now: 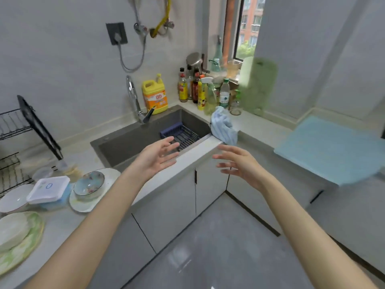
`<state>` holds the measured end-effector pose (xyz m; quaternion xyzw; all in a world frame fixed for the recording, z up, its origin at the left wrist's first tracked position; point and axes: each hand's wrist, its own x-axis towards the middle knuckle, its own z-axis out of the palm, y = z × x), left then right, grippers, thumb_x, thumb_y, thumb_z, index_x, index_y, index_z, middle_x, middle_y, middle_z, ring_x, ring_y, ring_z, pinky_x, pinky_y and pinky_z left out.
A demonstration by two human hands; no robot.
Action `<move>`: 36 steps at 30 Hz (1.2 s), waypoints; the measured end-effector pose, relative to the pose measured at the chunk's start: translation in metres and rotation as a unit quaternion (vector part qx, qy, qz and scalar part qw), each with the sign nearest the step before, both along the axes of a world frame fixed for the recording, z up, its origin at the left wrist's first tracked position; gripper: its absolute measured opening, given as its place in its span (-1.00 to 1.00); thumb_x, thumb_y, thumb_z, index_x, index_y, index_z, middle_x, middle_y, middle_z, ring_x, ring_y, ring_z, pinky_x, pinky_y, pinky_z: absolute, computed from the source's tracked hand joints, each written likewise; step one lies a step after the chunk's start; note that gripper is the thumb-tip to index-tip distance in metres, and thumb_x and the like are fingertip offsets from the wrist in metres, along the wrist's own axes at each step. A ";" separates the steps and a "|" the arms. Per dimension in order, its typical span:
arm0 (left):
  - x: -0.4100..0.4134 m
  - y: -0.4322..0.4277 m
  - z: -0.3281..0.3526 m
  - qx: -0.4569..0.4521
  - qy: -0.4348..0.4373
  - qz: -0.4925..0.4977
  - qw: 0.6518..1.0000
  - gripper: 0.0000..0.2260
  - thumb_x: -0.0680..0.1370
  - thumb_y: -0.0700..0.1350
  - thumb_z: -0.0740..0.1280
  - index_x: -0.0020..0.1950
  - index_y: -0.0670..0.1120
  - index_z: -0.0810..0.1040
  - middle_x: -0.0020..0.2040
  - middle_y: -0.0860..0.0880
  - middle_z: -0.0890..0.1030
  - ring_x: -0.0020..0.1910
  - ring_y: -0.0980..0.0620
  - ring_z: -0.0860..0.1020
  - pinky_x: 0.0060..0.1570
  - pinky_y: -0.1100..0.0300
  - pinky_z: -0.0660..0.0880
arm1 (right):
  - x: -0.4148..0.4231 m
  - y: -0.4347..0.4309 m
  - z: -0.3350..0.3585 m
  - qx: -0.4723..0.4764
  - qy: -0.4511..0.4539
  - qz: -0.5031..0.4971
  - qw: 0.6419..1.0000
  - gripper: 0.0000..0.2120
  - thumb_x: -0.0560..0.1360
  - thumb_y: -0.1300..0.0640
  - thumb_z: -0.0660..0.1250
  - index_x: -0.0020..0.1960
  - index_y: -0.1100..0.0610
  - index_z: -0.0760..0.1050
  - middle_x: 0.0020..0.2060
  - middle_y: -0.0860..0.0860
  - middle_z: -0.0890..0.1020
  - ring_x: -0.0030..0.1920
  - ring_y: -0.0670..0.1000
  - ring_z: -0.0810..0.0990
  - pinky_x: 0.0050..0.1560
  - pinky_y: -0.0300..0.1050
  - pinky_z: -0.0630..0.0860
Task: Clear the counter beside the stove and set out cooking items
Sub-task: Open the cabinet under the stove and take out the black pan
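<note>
Both hands are up in the air with fingers spread wide, and they hold nothing. The left hand is over the front of the sink, with the right hand at its three o'clock. From the right hand, a blue cloth lies at twelve o'clock on the sink corner. A light blue mat lies on the counter at three o'clock, and bottles stand at eleven o'clock. A bowl sits at eight o'clock from the left hand.

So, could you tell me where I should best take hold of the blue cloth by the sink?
Probably pinch the raised, bunched top of the cloth, coming from above with the right hand, the nearer one. It sits crumpled on the counter corner with its lower edge hanging over the front, so the peak offers loose folds to close on.
</note>
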<state>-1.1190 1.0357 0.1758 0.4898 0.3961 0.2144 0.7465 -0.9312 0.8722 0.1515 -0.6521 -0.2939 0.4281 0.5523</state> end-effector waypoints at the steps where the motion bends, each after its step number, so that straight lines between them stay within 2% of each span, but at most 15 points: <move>1: 0.021 -0.014 -0.001 -0.002 0.005 -0.021 1.000 -0.71 0.61 -0.19 0.17 0.29 -0.01 0.49 0.16 -0.02 0.62 0.15 -0.08 0.57 0.09 0.06 0.51 | 0.014 -0.022 -0.001 0.000 0.002 -0.022 1.000 -0.71 0.56 0.10 0.31 0.28 0.02 0.48 0.03 0.01 0.70 0.06 0.10 0.66 0.14 -0.01 0.58; 5: 0.090 -0.072 -0.007 -0.005 0.009 -0.086 0.996 -0.71 0.59 -0.18 0.18 0.29 -0.01 0.49 0.18 0.00 0.61 0.16 -0.05 0.57 0.19 0.05 0.48 | 0.058 -0.104 -0.005 -0.008 -0.001 -0.092 0.996 -0.73 0.60 0.12 0.25 0.29 0.06 0.47 0.03 0.02 0.70 -0.01 0.08 0.65 0.11 -0.04 0.60; 9: 0.165 -0.155 -0.020 -0.010 0.005 -0.161 0.987 -0.68 0.59 -0.19 0.18 0.32 0.00 0.47 0.18 0.02 0.61 0.15 -0.02 0.57 0.11 0.09 0.51 | 0.104 -0.203 -0.010 -0.032 -0.015 -0.157 0.987 -0.74 0.60 0.12 0.24 0.29 0.05 0.48 0.02 0.01 0.70 -0.04 0.05 0.65 0.10 -0.05 0.60; 14: 0.242 -0.256 -0.037 -0.023 0.013 -0.262 0.965 -0.72 0.61 -0.17 0.18 0.28 0.03 0.49 0.19 0.01 0.61 0.13 -0.02 0.59 0.06 0.12 0.54 | 0.146 -0.314 -0.020 -0.045 -0.015 -0.236 0.971 -0.74 0.59 0.15 0.26 0.27 0.07 0.49 0.02 0.02 0.70 -0.08 0.03 0.63 0.14 0.03 0.56; 18: 0.299 -0.328 -0.042 -0.035 0.023 -0.323 0.945 -0.72 0.61 -0.16 0.20 0.30 -0.01 0.49 0.17 -0.01 0.62 0.11 -0.04 0.59 0.14 0.09 0.52 | 0.169 -0.394 -0.023 -0.057 -0.017 -0.297 0.953 -0.74 0.61 0.14 0.22 0.27 0.05 0.47 0.02 -0.01 0.69 -0.08 0.00 0.63 -0.02 -0.13 0.59; 21: 0.342 -0.378 -0.044 -0.026 0.037 -0.372 0.927 -0.73 0.60 -0.14 0.21 0.29 -0.01 0.49 0.15 0.00 0.62 0.10 -0.02 0.60 0.13 0.09 0.52 | 0.187 -0.448 -0.029 -0.067 -0.012 -0.347 0.936 -0.75 0.60 0.11 0.23 0.26 0.02 0.48 0.01 -0.04 0.70 -0.09 -0.02 0.64 -0.03 -0.16 0.59; 26: 0.412 -0.436 -0.059 -0.006 0.050 -0.428 0.902 -0.75 0.61 -0.13 0.20 0.27 0.01 0.49 0.14 0.03 0.62 0.14 -0.02 0.59 0.20 0.05 0.50 | 0.222 -0.508 -0.038 -0.084 -0.007 -0.415 0.906 -0.75 0.58 0.12 0.25 0.24 0.02 0.51 0.01 -0.04 0.70 -0.10 -0.03 0.63 0.16 0.01 0.56; 33: 0.530 -0.495 -0.106 0.015 0.070 -0.479 0.875 -0.76 0.60 -0.13 0.19 0.24 0.04 0.50 0.10 0.05 0.63 0.08 0.00 0.61 0.01 0.15 0.55 | 0.313 -0.561 -0.060 -0.112 -0.044 -0.469 0.875 -0.77 0.57 0.18 0.22 0.19 0.04 0.53 0.04 -0.01 0.67 -0.09 -0.03 0.59 0.14 -0.04 0.54; 36: 0.590 -0.514 -0.133 0.008 0.092 -0.483 0.870 -0.74 0.59 -0.14 0.19 0.25 0.03 0.49 0.11 0.04 0.63 0.08 -0.01 0.60 0.02 0.16 0.55 | 0.369 -0.579 -0.077 -0.142 -0.076 -0.488 0.858 -0.77 0.59 0.22 0.20 0.18 0.06 0.54 0.07 0.01 0.66 -0.08 -0.05 0.57 0.12 -0.08 0.52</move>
